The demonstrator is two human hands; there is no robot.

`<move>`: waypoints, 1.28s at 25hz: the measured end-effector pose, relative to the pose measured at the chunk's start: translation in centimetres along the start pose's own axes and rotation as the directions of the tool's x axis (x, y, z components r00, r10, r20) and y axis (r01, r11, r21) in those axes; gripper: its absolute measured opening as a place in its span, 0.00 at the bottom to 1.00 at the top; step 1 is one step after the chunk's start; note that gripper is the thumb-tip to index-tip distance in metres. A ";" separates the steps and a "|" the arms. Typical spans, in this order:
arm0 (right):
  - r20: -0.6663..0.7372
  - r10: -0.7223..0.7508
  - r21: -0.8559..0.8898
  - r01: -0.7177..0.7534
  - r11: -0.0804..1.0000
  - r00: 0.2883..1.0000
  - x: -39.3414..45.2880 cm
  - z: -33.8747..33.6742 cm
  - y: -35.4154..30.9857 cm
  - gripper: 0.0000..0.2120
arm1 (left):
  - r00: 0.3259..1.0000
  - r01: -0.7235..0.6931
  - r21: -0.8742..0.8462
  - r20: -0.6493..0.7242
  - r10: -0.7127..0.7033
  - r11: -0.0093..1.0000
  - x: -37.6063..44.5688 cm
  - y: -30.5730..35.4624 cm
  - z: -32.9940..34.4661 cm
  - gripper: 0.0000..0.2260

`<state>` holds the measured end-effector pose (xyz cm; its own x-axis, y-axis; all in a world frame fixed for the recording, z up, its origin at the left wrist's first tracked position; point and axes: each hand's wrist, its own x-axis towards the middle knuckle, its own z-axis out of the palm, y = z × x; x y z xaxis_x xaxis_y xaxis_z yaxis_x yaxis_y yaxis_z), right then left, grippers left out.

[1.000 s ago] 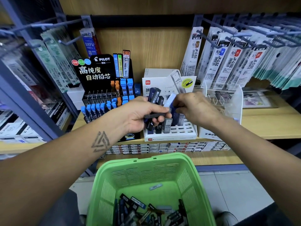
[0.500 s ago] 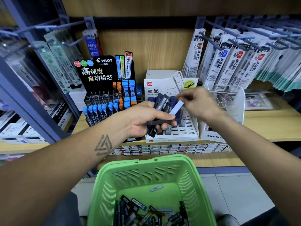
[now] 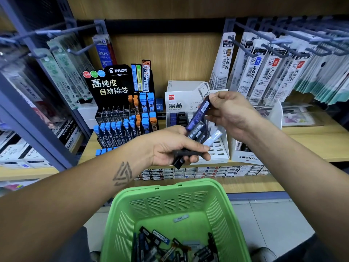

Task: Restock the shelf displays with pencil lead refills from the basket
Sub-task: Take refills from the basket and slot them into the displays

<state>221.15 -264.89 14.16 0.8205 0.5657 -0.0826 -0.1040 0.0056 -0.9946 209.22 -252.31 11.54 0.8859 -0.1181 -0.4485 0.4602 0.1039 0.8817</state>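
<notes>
The left hand (image 3: 170, 146) grips a bundle of refills (image 3: 198, 133); the right hand (image 3: 230, 112) pinches a blue refill (image 3: 200, 112) above the white display (image 3: 219, 154). Restocking seems midway: many refills remain in the near green basket (image 3: 166, 195).

Wooden shelf (image 3: 321, 144) runs across mid-frame. Standing on it, left of centre: black Pilot display stand (image 3: 120, 110) holding blue and orange lead tubes. Just beside it, at centre: white Deli display box (image 3: 217, 154) with slotted tray. Right of that: white Mono box (image 3: 245, 157), with a clear acrylic holder (image 3: 275, 114) behind. Far right: flat printed packet (image 3: 298, 118). Lower ledge (image 3: 245, 184), below the shelf edge, carries a row of small boxes (image 3: 198, 172). Grey tiled floor (image 3: 264, 220) at lower right.
</notes>
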 end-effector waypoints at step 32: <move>0.258 -0.147 -0.887 0.294 0.357 0.955 0.2 -2.9 1.6 0.07 | 0.947 -0.166 -0.222 -0.309 0.092 0.961 -0.1 1.0 -1.3 0.13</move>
<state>222.81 -267.13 12.37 0.6539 0.7520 0.0835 0.7026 -0.5626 -0.4356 209.64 -250.95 12.33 0.8989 0.2028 -0.3883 0.3078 0.3383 0.8893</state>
